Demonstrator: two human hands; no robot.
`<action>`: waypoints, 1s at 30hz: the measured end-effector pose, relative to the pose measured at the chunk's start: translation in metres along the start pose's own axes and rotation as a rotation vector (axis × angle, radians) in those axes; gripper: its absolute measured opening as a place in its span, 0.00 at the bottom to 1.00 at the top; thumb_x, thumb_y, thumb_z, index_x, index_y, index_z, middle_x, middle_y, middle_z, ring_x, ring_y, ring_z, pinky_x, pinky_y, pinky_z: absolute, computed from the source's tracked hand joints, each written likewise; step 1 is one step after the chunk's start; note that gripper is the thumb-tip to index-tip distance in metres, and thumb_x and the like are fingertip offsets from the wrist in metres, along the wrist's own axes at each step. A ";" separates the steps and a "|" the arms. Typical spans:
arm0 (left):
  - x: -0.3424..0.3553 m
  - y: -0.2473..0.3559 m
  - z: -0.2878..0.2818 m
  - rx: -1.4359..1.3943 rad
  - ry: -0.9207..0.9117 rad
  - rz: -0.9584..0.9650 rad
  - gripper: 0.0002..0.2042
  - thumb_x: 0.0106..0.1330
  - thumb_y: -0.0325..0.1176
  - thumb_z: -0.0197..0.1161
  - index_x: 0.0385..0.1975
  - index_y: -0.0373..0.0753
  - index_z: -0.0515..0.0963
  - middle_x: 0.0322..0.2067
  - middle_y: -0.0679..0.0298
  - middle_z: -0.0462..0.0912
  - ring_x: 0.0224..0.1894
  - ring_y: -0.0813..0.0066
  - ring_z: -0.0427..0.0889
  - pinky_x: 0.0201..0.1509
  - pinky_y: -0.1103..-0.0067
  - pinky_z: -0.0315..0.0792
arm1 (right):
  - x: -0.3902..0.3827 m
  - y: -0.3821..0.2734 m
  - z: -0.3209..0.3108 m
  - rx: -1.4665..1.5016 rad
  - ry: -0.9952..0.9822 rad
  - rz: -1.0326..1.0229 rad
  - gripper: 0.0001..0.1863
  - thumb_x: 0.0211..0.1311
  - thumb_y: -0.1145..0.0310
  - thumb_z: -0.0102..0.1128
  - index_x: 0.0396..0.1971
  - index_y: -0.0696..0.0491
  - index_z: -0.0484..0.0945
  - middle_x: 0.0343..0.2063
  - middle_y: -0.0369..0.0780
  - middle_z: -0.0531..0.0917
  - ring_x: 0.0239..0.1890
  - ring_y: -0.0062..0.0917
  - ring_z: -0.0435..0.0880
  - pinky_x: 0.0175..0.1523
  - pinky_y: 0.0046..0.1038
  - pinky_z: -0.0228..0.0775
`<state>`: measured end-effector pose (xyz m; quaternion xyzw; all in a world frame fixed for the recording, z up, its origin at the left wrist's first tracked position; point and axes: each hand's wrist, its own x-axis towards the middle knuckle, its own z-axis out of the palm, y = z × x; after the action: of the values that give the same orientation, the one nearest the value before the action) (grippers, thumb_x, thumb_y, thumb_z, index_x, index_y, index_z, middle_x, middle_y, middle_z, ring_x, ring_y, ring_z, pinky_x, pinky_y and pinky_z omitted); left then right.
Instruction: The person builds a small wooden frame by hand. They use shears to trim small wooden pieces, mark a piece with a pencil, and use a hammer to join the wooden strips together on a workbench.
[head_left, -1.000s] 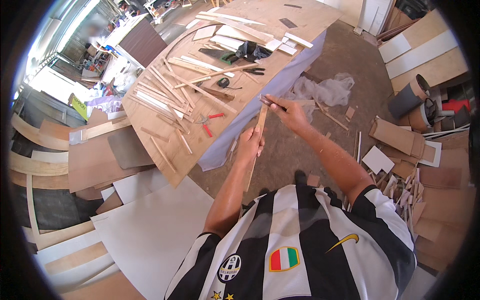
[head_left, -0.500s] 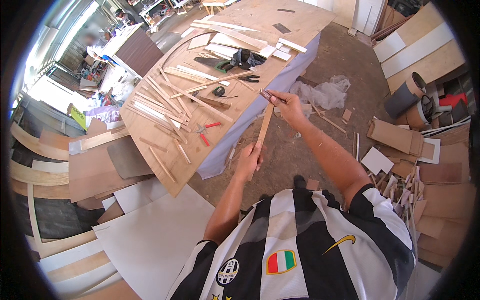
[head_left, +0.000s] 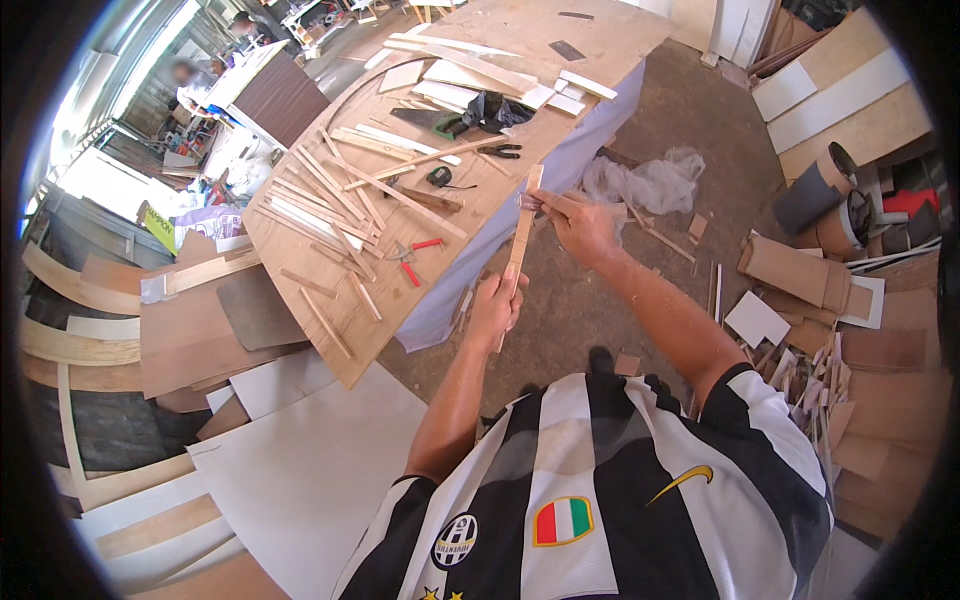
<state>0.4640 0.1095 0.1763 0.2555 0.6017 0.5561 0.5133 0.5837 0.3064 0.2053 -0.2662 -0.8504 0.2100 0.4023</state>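
My left hand point(head_left: 497, 305) grips the lower part of a narrow wooden strip point(head_left: 520, 245) that points up and away from me. My right hand point(head_left: 577, 225) pinches a small dark tool, perhaps a pencil, against the strip's upper end point(head_left: 531, 192). Both hands hover just off the edge of a large plywood worktable point(head_left: 345, 330). On the table lie several loose wooden slats point(head_left: 330, 195), red-handled pliers point(head_left: 415, 258), a tape measure point(head_left: 438, 177) and a handsaw point(head_left: 430, 120).
Plywood sheets and white boards point(head_left: 290, 470) are stacked at my left. Offcuts, cardboard pieces point(head_left: 795, 270) and a dark bucket point(head_left: 812, 190) litter the concrete floor at right. A crumpled plastic sheet point(head_left: 645, 180) lies beyond my right hand. A person stands far off at the upper left.
Both hands have shifted slightly with the strip, which now stands a little more upright. My right hand stays at its upper end.
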 end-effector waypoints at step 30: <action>0.014 0.007 0.004 -0.077 -0.028 -0.058 0.21 0.83 0.51 0.48 0.47 0.36 0.75 0.19 0.71 0.68 0.13 0.84 0.62 0.15 0.83 0.57 | -0.025 -0.005 -0.002 -0.282 -0.193 -0.197 0.25 0.56 0.72 0.63 0.54 0.35 0.88 0.27 0.36 0.85 0.22 0.29 0.84 0.25 0.33 0.76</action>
<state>0.4611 0.1252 0.1790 0.2258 0.5800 0.5600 0.5469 0.5966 0.2876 0.1950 -0.2142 -0.9280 0.0728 0.2961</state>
